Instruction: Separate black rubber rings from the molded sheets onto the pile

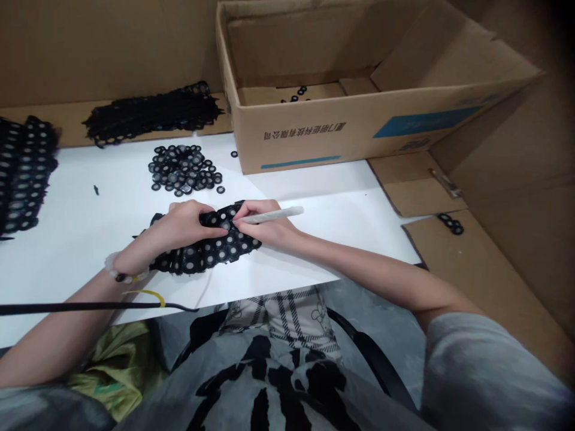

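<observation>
My left hand (186, 224) grips a black perforated sheet of rubber rings (211, 257), its fingers lying across the sheet's upper part. My right hand (265, 224) holds a pale pen-like tool (274, 215), its tip on a ring close to my left fingertips. Silver-grey centres show in the sheet's holes. Part of the sheet is hidden under both hands. A pile of loose black rings (182, 170) lies farther out on the white tabletop (90, 251).
Stacks of black ring sheets (153, 114) lie at the back, and more (22, 173) at the left. A cardboard box (359, 120) holds a few rings. A black rod (81, 308) with yellow wire crosses the front. Cardboard panels flank the right side.
</observation>
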A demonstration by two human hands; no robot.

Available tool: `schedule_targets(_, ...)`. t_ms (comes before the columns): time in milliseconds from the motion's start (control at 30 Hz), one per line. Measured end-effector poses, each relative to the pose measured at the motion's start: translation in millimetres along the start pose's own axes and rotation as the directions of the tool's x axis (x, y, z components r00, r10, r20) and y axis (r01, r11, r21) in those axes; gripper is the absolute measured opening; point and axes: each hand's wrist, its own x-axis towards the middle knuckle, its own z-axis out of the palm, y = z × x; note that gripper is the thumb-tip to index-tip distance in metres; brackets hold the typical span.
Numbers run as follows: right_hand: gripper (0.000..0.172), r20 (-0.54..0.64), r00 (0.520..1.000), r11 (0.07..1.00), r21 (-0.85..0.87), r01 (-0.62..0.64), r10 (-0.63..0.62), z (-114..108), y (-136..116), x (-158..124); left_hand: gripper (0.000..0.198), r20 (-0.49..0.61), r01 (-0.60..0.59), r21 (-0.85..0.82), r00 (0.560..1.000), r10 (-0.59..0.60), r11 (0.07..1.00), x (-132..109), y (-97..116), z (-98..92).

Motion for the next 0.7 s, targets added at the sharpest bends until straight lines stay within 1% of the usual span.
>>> schedule_targets(100, 0.007, 0.004, 1.0, 1.0, -0.002, 0.008, -0.008, 0.2, 0.7, 0.5, 0.041, -0.054, -0.055, 0.027, 0.997, 0.056, 0.998, 0.4, -0.5, 6.9)
schedule_targets(200, 0.007, 0.003, 1.0, 1.0, -0.009, -0.003, 0.003, 0.0, 0.1, 0.5, 0.04, -0.053, -0.098, -0.007, 0.994, 0.098, 0.995, 0.4, -3.5, 10.1)
schedule_targets(267, 0.007, -0.013, 1.0, 1.0, -0.012, -0.013, 0.012, -0.1, -0.3, 0.5, 0.038, -0.063, -0.093, -0.026, 0.994, 0.091, 0.995, 0.4, -4.5, 11.0)
schedule_targets(367, 0.006, -0.032, 0.999, 1.0, -0.016, -0.016, 0.016, -0.2, -0.2, 0.7, 0.038, -0.079, -0.054, -0.039, 0.996, 0.051, 0.998, 0.5, -3.6, 11.6)
schedule_targets(500, 0.007, -0.022, 1.0, 1.0, -0.008, -0.017, 0.016, -0.6, 0.6, 1.0, 0.038, -0.066, -0.023, -0.031, 0.998, 0.021, 0.999, 0.7, -0.9, 11.1)
schedule_targets(600, 0.007, -0.01, 1.0, 1.0, -0.004, -0.014, 0.014, -0.7, 1.0, 1.0, 0.038, -0.068, -0.038, -0.031, 0.997, 0.036, 0.999, 1.1, -1.3, 10.2)
schedule_targets(700, 0.006, -0.004, 1.0, 1.0, -0.026, -0.001, 0.001, 0.3, 0.9, 0.5, 0.038, -0.081, -0.079, -0.063, 0.994, 0.073, 0.995, 2.8, -5.0, 10.4)
